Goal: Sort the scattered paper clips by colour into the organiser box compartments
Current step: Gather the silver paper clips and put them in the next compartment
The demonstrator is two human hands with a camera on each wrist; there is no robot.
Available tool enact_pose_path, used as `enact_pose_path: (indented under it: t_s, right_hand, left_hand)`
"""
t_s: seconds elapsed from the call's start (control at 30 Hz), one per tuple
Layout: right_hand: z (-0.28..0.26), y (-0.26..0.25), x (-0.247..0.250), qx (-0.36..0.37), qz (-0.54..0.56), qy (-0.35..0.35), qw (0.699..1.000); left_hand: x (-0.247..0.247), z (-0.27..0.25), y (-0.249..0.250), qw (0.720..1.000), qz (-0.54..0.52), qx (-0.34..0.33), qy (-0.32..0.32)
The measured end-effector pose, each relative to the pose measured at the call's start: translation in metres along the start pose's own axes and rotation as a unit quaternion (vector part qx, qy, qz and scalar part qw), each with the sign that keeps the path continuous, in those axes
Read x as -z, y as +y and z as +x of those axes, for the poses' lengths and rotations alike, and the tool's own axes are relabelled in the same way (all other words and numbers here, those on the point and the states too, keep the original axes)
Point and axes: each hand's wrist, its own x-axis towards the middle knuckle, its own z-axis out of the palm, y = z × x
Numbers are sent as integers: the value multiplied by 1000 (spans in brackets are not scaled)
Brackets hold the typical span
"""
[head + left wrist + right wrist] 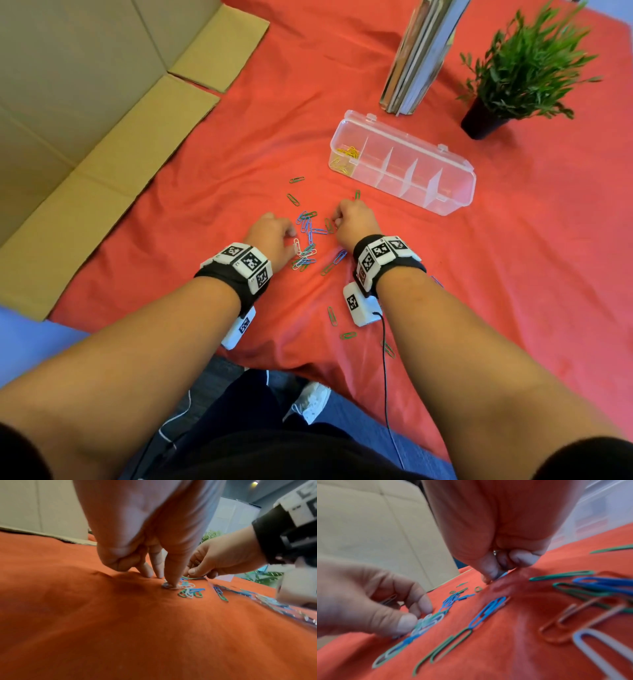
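On the red cloth [479, 274], clips [308, 236] heaped between both hands, left hand [274, 236] pinching a white clip [297, 245], right hand [354, 222] curled tight on a blue clip [502, 575], box [404, 164] beyond, well apart, yellow clips [348, 152] in its left end compartment.

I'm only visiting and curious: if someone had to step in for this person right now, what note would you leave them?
Left hand: fingertips down on a white clip at the edge of the clip pile; whether it has a grip is unclear.
Right hand: fingers curled at the pile's other side, pinching what looks like a blue clip.
Organiser box: open on the red cloth beyond the hands.
Done: yellow clips sit in its left end compartment; the others look empty.
Left: blue, green and white clips on the cloth, plus red ones near the right wrist.
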Motion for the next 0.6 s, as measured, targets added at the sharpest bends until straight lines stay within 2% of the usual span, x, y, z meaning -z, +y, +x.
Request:
enact_pose_path:
  t_s: [0.07, 0.2, 0.3, 0.4, 0.47, 0.53, 0.6]
  right_hand:
    - [-5, 11, 3, -10, 4, 4, 1000]
    - [-11, 18, 2, -17, -3, 6, 1000]
    - [-11, 8, -4, -2, -49, -17, 999]
    - [-13, 0, -2, -15, -50, -25, 998]
    - [-15, 1, 7, -43, 37, -21, 998]
    - [-21, 7, 16, -69, 163, -13, 984]
    - [-29, 13, 26, -112, 312, -36, 943]
  left_hand:
    - [-5, 1, 2, 1000, 16, -15, 18]
    - [-12, -1, 7, 999, 32, -1, -1]
    - [-13, -4, 8, 999, 31, -8, -5]
    - [-6, -6, 5, 999, -31, 17, 27]
    - [0, -4, 3, 991, -105, 75, 26]
    - [6, -2, 4, 959, -247, 139, 4]
    - [14, -2, 10, 902, -386, 194, -12]
